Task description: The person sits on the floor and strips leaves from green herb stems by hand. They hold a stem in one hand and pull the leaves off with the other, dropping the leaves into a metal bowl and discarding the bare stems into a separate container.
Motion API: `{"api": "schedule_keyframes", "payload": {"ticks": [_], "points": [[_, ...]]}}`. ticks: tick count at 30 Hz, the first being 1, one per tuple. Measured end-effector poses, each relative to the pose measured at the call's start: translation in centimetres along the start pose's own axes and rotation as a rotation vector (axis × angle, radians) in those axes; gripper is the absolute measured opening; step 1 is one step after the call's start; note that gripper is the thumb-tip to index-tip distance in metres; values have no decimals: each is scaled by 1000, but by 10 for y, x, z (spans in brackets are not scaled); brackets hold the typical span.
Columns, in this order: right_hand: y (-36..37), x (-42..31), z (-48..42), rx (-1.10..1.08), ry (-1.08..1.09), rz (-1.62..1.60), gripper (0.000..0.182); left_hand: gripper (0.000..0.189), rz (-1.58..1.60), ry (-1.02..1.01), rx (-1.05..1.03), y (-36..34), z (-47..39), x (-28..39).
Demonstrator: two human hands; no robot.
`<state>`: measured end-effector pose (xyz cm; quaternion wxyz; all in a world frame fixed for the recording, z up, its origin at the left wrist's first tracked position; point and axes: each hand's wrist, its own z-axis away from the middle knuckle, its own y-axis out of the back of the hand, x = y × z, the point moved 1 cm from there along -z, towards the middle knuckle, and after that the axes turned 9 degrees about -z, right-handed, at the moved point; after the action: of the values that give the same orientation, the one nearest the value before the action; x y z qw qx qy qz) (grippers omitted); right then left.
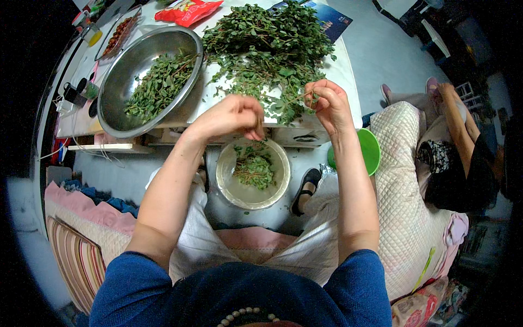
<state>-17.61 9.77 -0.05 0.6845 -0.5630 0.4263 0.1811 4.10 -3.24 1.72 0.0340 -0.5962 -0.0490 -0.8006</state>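
My right hand [329, 104] pinches a thin reddish stem of a leafy green plant near the table's front edge. My left hand [237, 116] hangs over the edge above a round bin, fingers curled and blurred; whether it holds anything cannot be told. A large heap of small-leaved greens [269, 36] lies on the white table [347, 81], with looser sprigs spread in front of it. To the left, a tilted stainless steel bowl [116, 81] holds picked greens [163, 83]. Below my hands, the pale round bin [253, 200] on the floor contains leaves and stems [255, 169].
A red packet [188, 11], a tray of reddish-brown food [118, 36] and a glass jar [92, 34] stand at the back left. A green bucket [369, 151] is beside my right forearm. Another person [457, 163] sits at the right, beyond a quilted cover [398, 196].
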Motion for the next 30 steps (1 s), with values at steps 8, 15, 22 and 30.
{"api": "schedule_keyframes", "payload": {"ticks": [8,15,22,30], "points": [[-9,0,0,-38,10,100,6,59,-496,-130,181,1,3,-9],[-20,3,3,-59,41,208,7,31,-215,-219,406,0,-11,-2],[-24,2,3,-56,105,242,7,30,35,-86,433,2,-10,-3],[-27,5,3,-62,236,315,5,56,555,-86,223,-25,-18,-8]]}}
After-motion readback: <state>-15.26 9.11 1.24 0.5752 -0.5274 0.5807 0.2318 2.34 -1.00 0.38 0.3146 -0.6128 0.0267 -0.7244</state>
